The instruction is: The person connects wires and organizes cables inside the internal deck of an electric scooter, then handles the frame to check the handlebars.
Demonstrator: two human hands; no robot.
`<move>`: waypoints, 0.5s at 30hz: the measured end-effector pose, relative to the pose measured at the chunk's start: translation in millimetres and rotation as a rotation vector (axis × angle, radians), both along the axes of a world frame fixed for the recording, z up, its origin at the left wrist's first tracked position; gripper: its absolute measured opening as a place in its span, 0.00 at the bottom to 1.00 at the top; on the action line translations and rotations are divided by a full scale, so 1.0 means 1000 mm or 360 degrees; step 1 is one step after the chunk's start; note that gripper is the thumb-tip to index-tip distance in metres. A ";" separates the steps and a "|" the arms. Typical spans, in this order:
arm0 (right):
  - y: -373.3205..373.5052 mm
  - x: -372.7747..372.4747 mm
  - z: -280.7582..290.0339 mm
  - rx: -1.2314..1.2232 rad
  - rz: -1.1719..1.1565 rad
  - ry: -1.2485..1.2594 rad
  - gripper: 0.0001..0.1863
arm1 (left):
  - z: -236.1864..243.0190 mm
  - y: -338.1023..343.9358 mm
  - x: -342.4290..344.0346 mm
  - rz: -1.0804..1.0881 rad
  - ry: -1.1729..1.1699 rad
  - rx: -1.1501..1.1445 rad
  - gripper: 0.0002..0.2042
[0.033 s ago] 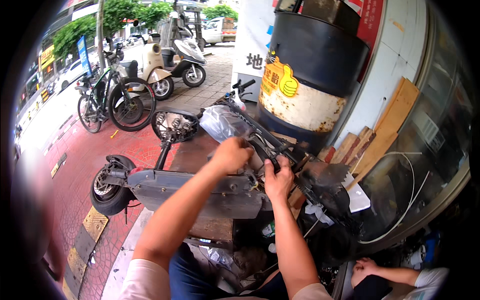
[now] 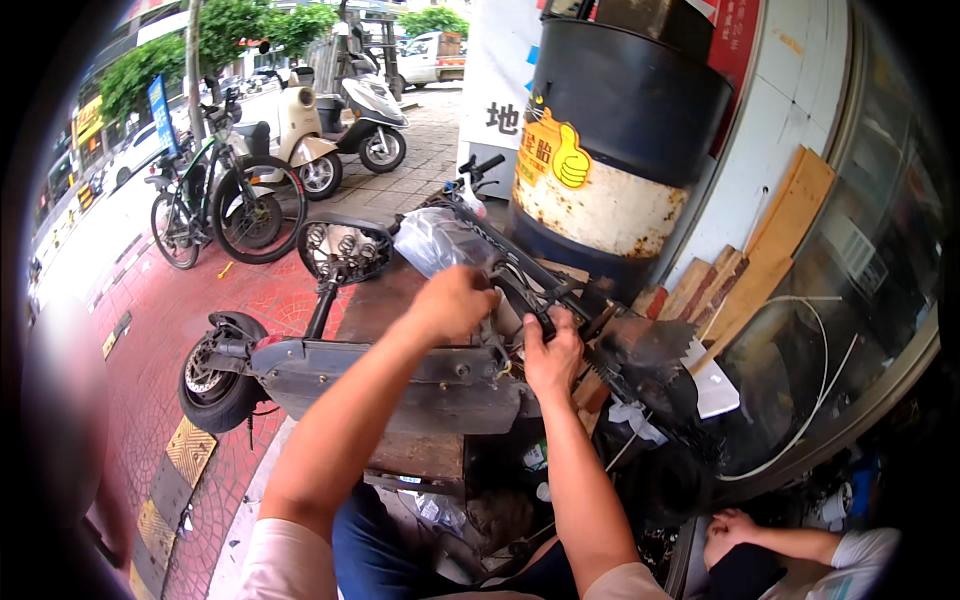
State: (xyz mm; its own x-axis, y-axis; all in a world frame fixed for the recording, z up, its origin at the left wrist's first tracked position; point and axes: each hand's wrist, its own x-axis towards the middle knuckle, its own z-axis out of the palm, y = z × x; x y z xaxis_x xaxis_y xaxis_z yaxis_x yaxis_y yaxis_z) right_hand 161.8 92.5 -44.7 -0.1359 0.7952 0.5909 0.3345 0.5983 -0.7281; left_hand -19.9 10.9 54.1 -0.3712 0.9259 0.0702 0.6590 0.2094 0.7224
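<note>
Head view. Electric scooter [image 2: 400,375] lies on its side, centre frame, on a wooden bench [image 2: 415,455]; long axis runs from the front wheel [image 2: 215,380] at lower left up toward the handlebar [image 2: 480,170] at upper centre. Left hand [image 2: 455,300] curled over the dark frame tube [image 2: 520,275] just above the deck; right hand [image 2: 553,350] clamped on the same tube, slightly lower right. Hands close together, not touching. Deck: matte grey plastic, scuffed. Clear plastic wrap [image 2: 440,240] bunched upper centre. Rusty drum [image 2: 610,150] behind.

place: street-side scooter repair shop | cues: stripped scooter [image 2: 400,370] lying on bench; oil drum [image 2: 610,150] standing; parked scooters [image 2: 345,125] waiting
</note>
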 end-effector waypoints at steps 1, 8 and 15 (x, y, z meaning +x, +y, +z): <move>0.001 0.000 -0.002 0.0041 -0.0025 0.0019 0.26 | 0.022 -0.008 0.003 0.0092 0.0149 -0.0013 0.19; 0.001 0.000 -0.003 -0.0015 -0.0031 0.0005 0.24 | 0.101 -0.005 -0.037 0.0625 0.0580 0.1019 0.32; -0.005 0.003 0.004 -0.0040 0.0030 0.0064 0.25 | 0.053 0.006 -0.055 0.0608 0.1273 0.1231 0.23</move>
State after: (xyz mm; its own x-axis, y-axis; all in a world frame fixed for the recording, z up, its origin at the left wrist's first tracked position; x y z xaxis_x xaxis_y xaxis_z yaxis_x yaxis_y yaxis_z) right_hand 164.6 87.4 -40.6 -0.1278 0.8075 0.5759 0.2935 0.5854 -0.7557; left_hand -74.7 16.4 107.4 -0.2110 0.3730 0.9035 0.9719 0.1789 0.1531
